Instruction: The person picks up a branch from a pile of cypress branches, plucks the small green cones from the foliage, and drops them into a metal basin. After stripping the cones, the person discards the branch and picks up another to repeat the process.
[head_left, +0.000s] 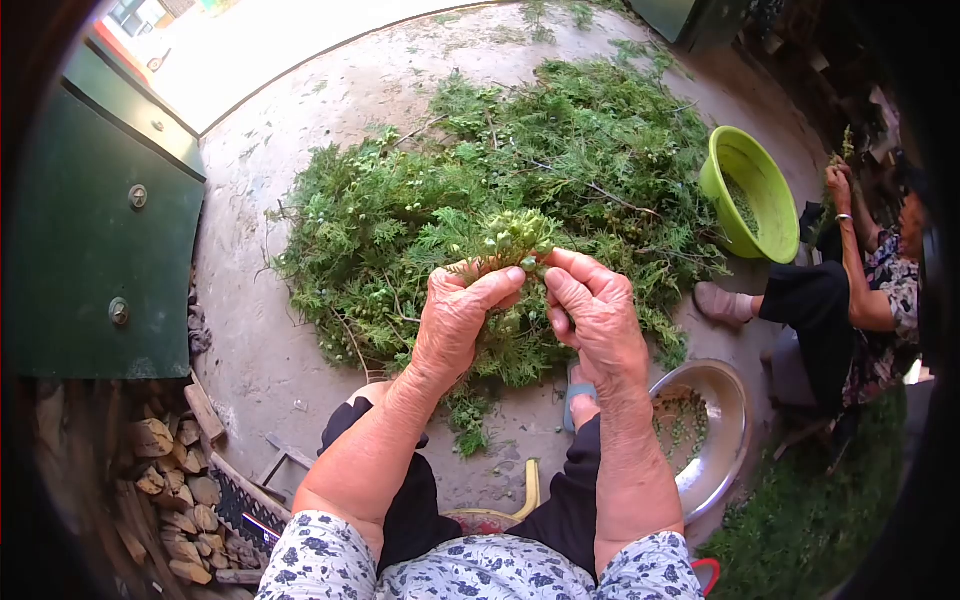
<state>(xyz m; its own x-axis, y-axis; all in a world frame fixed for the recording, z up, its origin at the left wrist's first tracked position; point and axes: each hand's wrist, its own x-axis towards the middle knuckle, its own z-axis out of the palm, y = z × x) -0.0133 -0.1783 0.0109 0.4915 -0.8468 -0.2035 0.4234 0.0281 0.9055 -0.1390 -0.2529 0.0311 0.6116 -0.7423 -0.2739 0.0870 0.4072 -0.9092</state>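
Observation:
My left hand (462, 308) is closed on a leafy evergreen sprig (512, 236) that carries pale green seed cones. Close beside it, my right hand (592, 300) pinches at a small green cone (531, 264) at the sprig's lower right edge. Both hands are raised in front of my body. Below and beyond them spreads a big heap of cut evergreen branches (600, 135) on the concrete floor. Near my right forearm stands a metal basin (728, 440) with small green cones in its bottom.
At the right sits another person (860, 290), with a sprig in a raised hand. A lime-green basin (775, 225) stands tilted against the heap. Split firewood (175, 490) is stacked at lower left, under a green door (80, 230). More greenery (810, 510) lies at lower right.

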